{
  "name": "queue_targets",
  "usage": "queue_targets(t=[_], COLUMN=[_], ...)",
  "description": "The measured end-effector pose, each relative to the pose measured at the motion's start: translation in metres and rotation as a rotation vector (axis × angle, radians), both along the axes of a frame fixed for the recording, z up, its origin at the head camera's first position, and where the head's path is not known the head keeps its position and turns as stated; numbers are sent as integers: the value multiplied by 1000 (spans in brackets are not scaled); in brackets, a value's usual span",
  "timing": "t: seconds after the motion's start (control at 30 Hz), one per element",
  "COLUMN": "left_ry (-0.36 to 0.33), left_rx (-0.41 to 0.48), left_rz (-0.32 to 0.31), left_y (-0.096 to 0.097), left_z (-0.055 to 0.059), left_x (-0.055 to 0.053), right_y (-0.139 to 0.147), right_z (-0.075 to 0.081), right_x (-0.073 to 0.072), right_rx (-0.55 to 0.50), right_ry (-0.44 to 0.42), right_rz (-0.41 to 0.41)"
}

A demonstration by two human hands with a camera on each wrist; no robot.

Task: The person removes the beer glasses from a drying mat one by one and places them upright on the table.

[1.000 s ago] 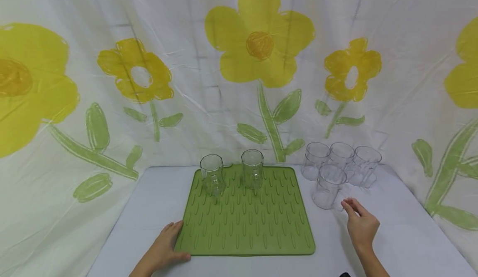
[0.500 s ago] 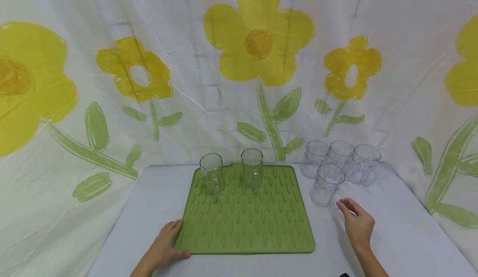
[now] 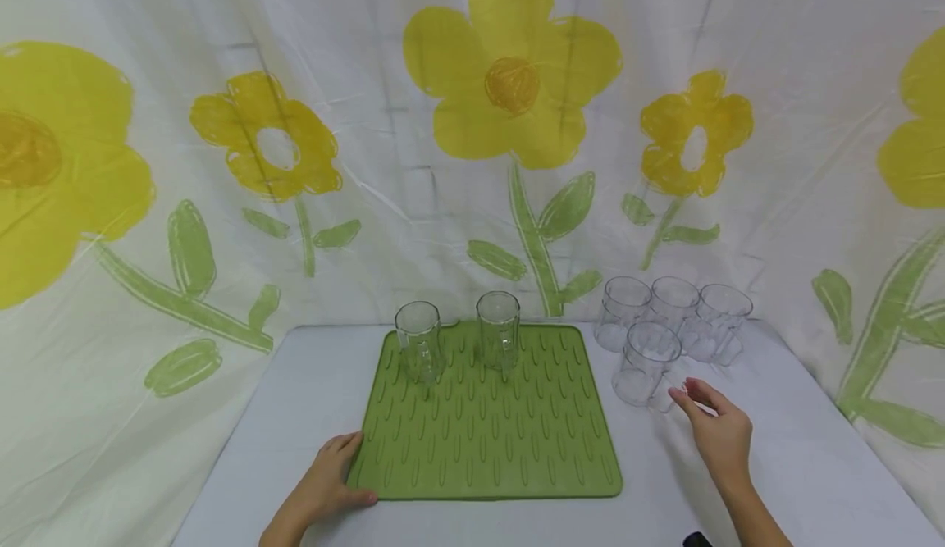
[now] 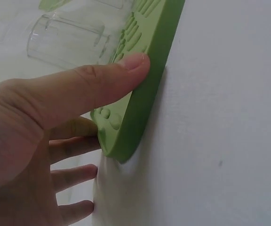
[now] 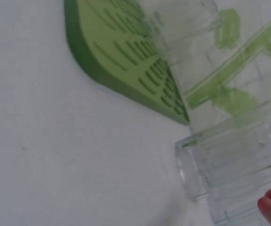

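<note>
A ribbed green drying mat (image 3: 487, 448) lies on the white table. My left hand (image 3: 321, 477) rests at its near left corner; in the left wrist view the thumb (image 4: 126, 66) lies on the edge of the mat, fingers spread along its side. On the mat's far part stand two clear glass mugs, the left one (image 3: 419, 342) and the right one (image 3: 499, 334). Right of the mat, my right hand (image 3: 719, 428) has bent, loose fingers beside the handle of the nearest glass mug (image 3: 645, 366). The fingertips (image 5: 269, 207) appear beside the glass in the right wrist view.
Behind the nearest mug, more clear glass mugs stand close together: one on the left (image 3: 623, 313), one in the middle (image 3: 673, 305) and one on the right (image 3: 718, 325). A flowered curtain (image 3: 369, 161) hangs behind the table. A small black object (image 3: 696, 540) shows at the bottom edge.
The nearest mug first shifted slightly left with my right hand at its handle. My right hand has since moved slightly right and away from the handle. The left hand stays put.
</note>
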State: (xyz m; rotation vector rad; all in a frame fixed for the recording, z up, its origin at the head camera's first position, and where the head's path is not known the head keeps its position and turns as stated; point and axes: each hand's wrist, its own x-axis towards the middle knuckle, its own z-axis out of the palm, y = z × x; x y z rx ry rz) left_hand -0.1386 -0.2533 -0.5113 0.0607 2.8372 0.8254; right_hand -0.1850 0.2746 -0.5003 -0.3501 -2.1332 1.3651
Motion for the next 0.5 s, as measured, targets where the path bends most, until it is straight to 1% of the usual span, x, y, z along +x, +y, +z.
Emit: queue_targets(t=[0.07, 0.13, 0.37, 0.5], left_ry=[-6, -10, 4, 1], left_rx=[1, 2, 4, 16], left_rz=[2, 5, 2, 1], left_y=[1, 1, -2, -1], left_z=[1, 0, -2, -2], left_x=[0, 0, 0, -1], right_y=[1, 2, -6, -10], right_z=[8, 16, 44, 61], right_x=[0, -2, -10, -12], right_rx=[1, 11, -23, -27], right_ry=[-24, -24, 22, 10], right_rz=[4, 10, 55, 90])
